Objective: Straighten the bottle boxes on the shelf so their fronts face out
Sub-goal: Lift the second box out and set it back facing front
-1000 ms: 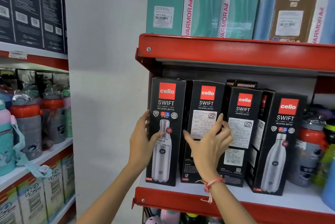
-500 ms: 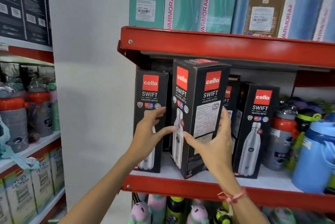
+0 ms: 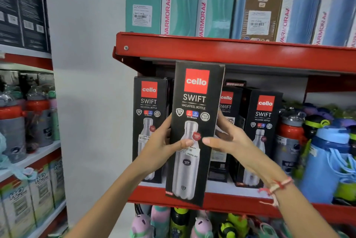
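I saw a red-edged shelf with a pale deck. On it stood three black Cello boxes, the middle one showing its label side, and beside them coloured bottles at the right.

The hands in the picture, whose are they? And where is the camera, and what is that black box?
There is no robot here. The camera sits on a person's head and looks down and forward, so you see that person's own two arms reaching out into a shop.

The left hand and the right hand hold one tall black box between them, a thumb on its front from each side. Its front faces us: it says "cello SWIFT" and shows a silver bottle.

It is held out in front of the red shelf, not standing on it. On the shelf stand more black boxes like it: the leftmost box shows its bottle picture, and another one shows a label side. Loose colourful bottles stand to the right.
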Demonstrator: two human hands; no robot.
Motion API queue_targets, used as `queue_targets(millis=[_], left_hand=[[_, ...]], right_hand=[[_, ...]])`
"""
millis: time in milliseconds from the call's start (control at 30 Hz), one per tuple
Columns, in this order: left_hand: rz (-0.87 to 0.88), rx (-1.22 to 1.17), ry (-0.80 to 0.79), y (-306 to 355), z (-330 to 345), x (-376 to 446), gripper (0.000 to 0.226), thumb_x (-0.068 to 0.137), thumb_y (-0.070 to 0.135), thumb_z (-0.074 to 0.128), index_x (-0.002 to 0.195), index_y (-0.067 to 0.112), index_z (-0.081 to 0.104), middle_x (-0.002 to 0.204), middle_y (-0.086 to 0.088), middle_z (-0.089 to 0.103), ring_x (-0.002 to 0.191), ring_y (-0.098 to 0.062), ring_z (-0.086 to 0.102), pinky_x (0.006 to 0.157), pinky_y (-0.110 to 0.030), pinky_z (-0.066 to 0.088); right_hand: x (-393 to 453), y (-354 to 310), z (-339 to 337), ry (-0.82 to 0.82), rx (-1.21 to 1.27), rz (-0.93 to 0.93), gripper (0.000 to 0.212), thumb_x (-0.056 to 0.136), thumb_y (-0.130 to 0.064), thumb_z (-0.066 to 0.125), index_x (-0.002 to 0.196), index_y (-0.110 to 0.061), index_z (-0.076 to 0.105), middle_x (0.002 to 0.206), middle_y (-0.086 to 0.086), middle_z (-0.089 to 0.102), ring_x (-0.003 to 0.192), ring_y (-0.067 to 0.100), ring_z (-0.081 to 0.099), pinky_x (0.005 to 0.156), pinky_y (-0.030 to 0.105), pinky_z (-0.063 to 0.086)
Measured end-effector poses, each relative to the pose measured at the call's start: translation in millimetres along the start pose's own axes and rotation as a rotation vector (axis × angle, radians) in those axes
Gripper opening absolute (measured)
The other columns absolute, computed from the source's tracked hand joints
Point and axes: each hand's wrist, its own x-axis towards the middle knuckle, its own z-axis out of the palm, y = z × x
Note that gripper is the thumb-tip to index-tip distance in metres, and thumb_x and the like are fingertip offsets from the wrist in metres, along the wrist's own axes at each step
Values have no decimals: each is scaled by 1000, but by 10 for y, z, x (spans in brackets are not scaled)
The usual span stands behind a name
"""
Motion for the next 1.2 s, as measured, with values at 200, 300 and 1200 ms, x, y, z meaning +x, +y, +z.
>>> queue_targets(millis=[200, 300, 1200], left_hand=[[-1, 190, 151, -113, 100, 161, 88, 77, 39, 72, 150, 32, 23, 137, 12, 57, 128, -4, 52, 110, -42, 41], [-14, 228, 246, -206, 137, 282, 81, 78, 30, 75, 146, 26, 32, 133, 6, 61, 124, -10, 56, 107, -43, 45], [-104, 681, 462, -754, 565, 499, 77, 91, 0, 58, 152, 9, 12, 154, -14, 32, 127, -32, 51, 96, -40, 47]], right_hand=[[247, -7, -8, 87, -7, -19, 60, 89, -17, 66, 141, -36, 42, 120, -21, 65, 102, -6, 64, 67, 18, 56], [415, 72, 34, 129, -60, -58, 51, 93, -8, 59, 134, -36, 45, 116, -26, 60, 100, -15, 60, 66, 8, 52], [627, 668, 315, 1046, -830, 173, 106, 69, -54, 74, 148, -4, 24, 138, 21, 40, 113, 35, 41, 87, 46, 45]])
